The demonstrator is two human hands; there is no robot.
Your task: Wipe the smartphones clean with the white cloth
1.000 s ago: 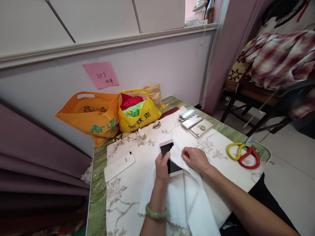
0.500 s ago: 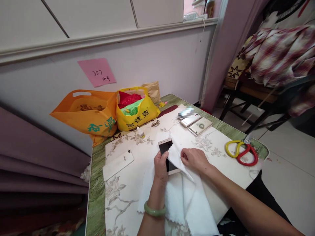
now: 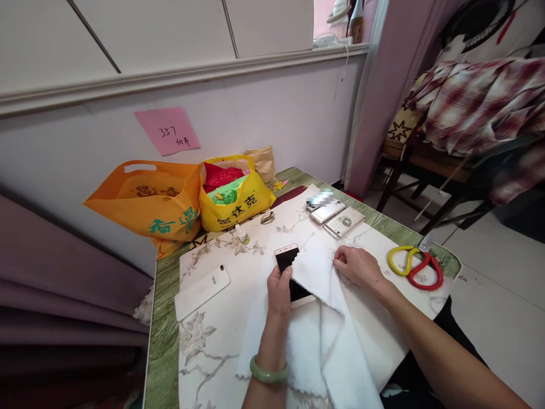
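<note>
My left hand (image 3: 279,289) grips the lower left side of a smartphone (image 3: 286,258) with a dark screen and pale gold edges, its thumb over the front. A white cloth (image 3: 317,264) with a scalloped edge lies partly across the screen and hangs in folds toward me. To the right, my right hand (image 3: 355,264) pinches the cloth's edge, its fingers closed. Under the phone more of the cloth spreads over the floral table cover (image 3: 208,349). A green bangle (image 3: 269,372) rings my left wrist.
A white phone (image 3: 203,291) lies left. Several phones, one with a ring holder (image 3: 346,221), lie at the back right near red-and-yellow scissors (image 3: 415,264). Behind are an orange bag (image 3: 149,199), a yellow bag (image 3: 238,204), a small bottle (image 3: 242,233) and glasses (image 3: 268,217).
My right hand has moved to the right and drawn the cloth's edge with it, so the cloth lies wider beside the phone. My left hand keeps its hold on the phone.
</note>
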